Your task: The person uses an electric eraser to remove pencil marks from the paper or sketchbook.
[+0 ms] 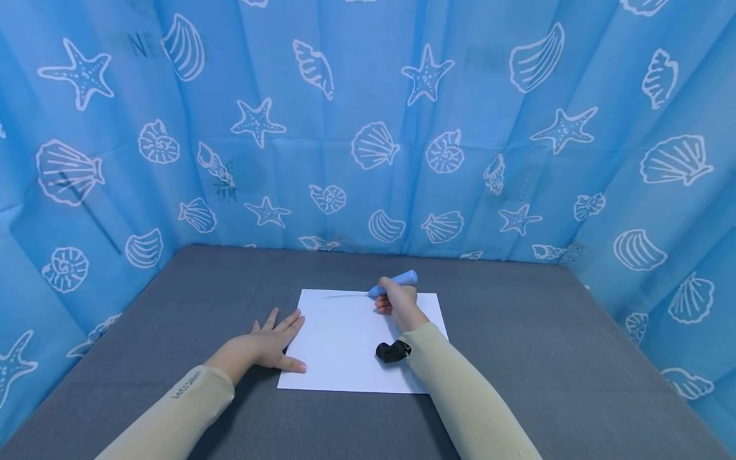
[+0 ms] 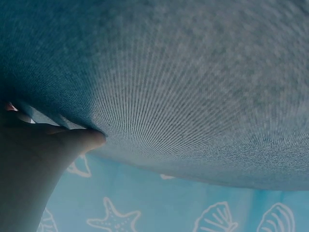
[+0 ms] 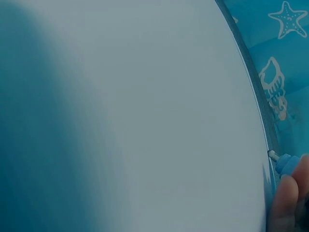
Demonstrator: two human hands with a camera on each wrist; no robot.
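A sheet of white paper (image 1: 339, 348) lies flat on the grey table. My right hand (image 1: 401, 305) grips a light blue marker (image 1: 407, 278) above the paper's far part, its tip at the sheet near the far edge. From that tip a thin, faint line runs leftward. In the right wrist view the marker's blue front end (image 3: 287, 164) and some fingertips show at the right edge. My left hand (image 1: 266, 347) rests with spread fingers across the paper's left edge. Its thumb side shows in the left wrist view, over grey cloth.
Grey cloth (image 1: 517, 345) covers the table. A blue curtain (image 1: 345, 115) with white shells and starfish hangs behind it and along both sides. A small black object (image 1: 393, 351) sticks out from the right sleeve's cuff over the paper.
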